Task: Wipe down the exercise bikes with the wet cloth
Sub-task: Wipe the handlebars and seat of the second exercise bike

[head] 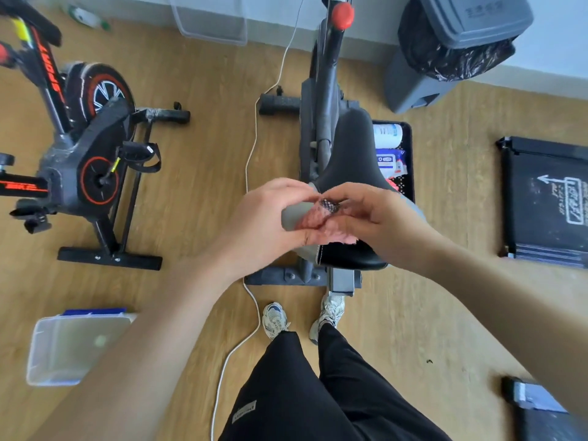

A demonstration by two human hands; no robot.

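We held our left hand [264, 230] and right hand [366, 218] close together above the rear of the saddle [350, 160], both of them pinched on a small pink cloth [318, 222] bunched between the fingertips. A patch of dark mesh pattern showed at the top of the cloth, though the blur kept us from telling what it was. The cloth hung just over the back half of the saddle, and we could not tell whether it touched the surface.

The saddle belonged to the grey exercise bike [324, 90] directly in front of us, its frame running away toward the wall and topped by a red knob [343, 14]. Our two sneakers [276, 319] stood on the wooden floor [197, 74] right behind its rear stabiliser, with black trousers below. A white cable [251, 160] ran along the floor on the bike's left side and past our feet.

To the right of the bike, a black tray [410, 160] lay on the floor holding a white bottle and a pack of wipes. Further right sat a flat black mat or board [541, 198] with white markings. A grey bin [451, 49] lined with a black bag stood against the wall.

Well to the left stood a second exercise bike, black and red [86, 148]. A clear plastic container [73, 348] rested on the floor near our left forearm.
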